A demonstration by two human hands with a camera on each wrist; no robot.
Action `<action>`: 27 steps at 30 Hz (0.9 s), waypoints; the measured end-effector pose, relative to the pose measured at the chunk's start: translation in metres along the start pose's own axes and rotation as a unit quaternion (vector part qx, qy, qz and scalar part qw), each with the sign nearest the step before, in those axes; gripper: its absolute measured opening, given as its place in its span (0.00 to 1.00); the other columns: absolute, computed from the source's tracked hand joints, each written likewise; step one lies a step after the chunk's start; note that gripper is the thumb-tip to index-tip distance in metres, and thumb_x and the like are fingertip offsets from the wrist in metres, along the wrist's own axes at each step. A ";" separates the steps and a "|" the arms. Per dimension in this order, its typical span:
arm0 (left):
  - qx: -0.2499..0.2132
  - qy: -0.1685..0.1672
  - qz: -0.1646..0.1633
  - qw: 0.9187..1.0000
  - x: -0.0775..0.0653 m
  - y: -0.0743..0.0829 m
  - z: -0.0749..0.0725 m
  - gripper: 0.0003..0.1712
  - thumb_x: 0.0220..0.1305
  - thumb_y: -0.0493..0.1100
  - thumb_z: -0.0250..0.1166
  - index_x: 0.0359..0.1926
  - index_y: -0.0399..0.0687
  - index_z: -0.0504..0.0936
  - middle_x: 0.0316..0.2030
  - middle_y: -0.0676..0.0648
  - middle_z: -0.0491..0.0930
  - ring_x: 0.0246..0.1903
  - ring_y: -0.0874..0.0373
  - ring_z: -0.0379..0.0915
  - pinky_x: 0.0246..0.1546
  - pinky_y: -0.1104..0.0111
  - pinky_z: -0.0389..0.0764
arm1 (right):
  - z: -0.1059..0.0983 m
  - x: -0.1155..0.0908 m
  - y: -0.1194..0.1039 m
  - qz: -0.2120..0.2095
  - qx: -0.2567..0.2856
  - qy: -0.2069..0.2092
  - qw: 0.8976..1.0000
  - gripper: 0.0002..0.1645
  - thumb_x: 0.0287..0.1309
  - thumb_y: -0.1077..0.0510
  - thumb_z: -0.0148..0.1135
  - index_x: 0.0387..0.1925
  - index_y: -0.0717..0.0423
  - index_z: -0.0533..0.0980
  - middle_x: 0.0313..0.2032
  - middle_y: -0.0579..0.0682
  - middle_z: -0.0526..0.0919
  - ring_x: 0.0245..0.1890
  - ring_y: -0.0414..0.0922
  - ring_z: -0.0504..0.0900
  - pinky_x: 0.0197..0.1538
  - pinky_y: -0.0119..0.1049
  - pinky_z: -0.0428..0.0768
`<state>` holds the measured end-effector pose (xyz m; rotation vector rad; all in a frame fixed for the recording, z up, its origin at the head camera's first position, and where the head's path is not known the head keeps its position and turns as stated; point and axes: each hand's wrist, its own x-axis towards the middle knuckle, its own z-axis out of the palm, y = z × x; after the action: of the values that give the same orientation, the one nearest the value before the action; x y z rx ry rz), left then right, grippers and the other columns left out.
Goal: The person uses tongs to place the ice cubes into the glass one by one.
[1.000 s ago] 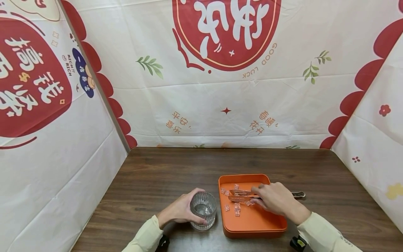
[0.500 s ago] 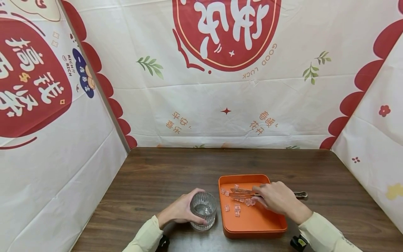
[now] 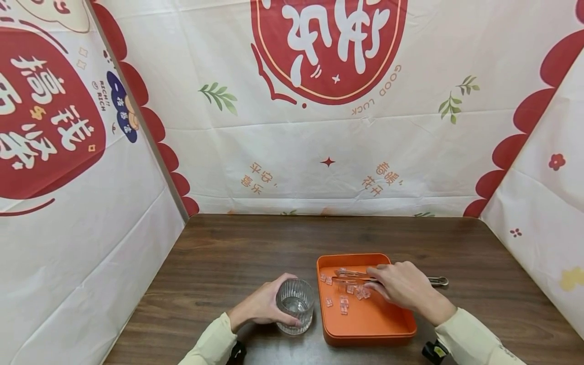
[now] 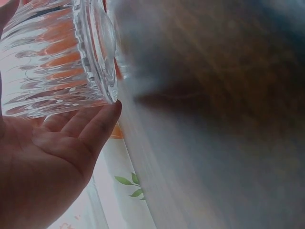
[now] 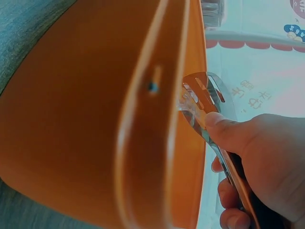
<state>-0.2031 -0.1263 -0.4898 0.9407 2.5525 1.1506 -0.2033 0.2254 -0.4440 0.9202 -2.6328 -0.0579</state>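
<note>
My left hand (image 3: 264, 304) grips a clear ribbed glass (image 3: 296, 306) standing on the table, thumb on the near side and fingers round the far side. The left wrist view shows the glass wall (image 4: 47, 62) against the palm. In my right hand (image 3: 403, 286) is a pair of metal tongs (image 3: 351, 274), held across the orange tray (image 3: 371, 327). Slotted tong heads (image 5: 202, 90) show past the tray wall in the right wrist view. Small clear cubes (image 3: 362, 292) lie below and around the tong heads; I cannot tell whether one is between them.
Tray and glass stand side by side on a dark wood-grain table (image 3: 255, 238), a narrow gap between them. The tray has a raised rim all round. Printed white cloth (image 3: 292, 147) hangs behind the table and along both sides.
The right hand has shifted slightly right and away from me, drawing the tongs along. Their heads have turned and moved off the cubes nearest the hand. The left hand and glass stay put.
</note>
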 end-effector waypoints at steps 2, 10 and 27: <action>-0.002 0.000 0.004 1.000 0.000 0.000 0.001 0.49 0.35 0.64 0.76 0.59 0.61 0.64 0.46 0.51 0.79 0.44 0.61 0.75 0.46 0.68 0.74 | -0.001 0.000 0.000 0.000 -0.001 0.005 1.000 0.15 0.51 0.40 0.65 0.25 0.41 0.70 0.16 0.37 0.69 0.10 0.37 0.60 0.15 0.31 0.56; -0.001 0.005 0.015 1.000 0.000 0.000 0.002 0.47 0.36 0.63 0.76 0.58 0.62 0.64 0.45 0.52 0.79 0.43 0.62 0.75 0.45 0.68 0.75 | -0.007 -0.002 0.001 0.000 -0.002 0.014 1.000 0.15 0.51 0.40 0.65 0.24 0.40 0.70 0.14 0.35 0.66 0.10 0.35 0.58 0.15 0.29 0.55; 0.005 0.011 0.014 1.000 0.000 0.002 0.004 0.48 0.36 0.65 0.75 0.59 0.61 0.64 0.45 0.52 0.79 0.43 0.62 0.76 0.44 0.69 0.75 | -0.017 0.000 0.001 -0.006 -0.009 0.040 0.999 0.14 0.51 0.43 0.65 0.24 0.40 0.69 0.14 0.35 0.61 0.09 0.34 0.53 0.14 0.28 0.52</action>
<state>-0.2003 -0.1229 -0.4910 0.9754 2.5717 1.1639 -0.1980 0.2271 -0.4274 0.9126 -2.5484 -0.0474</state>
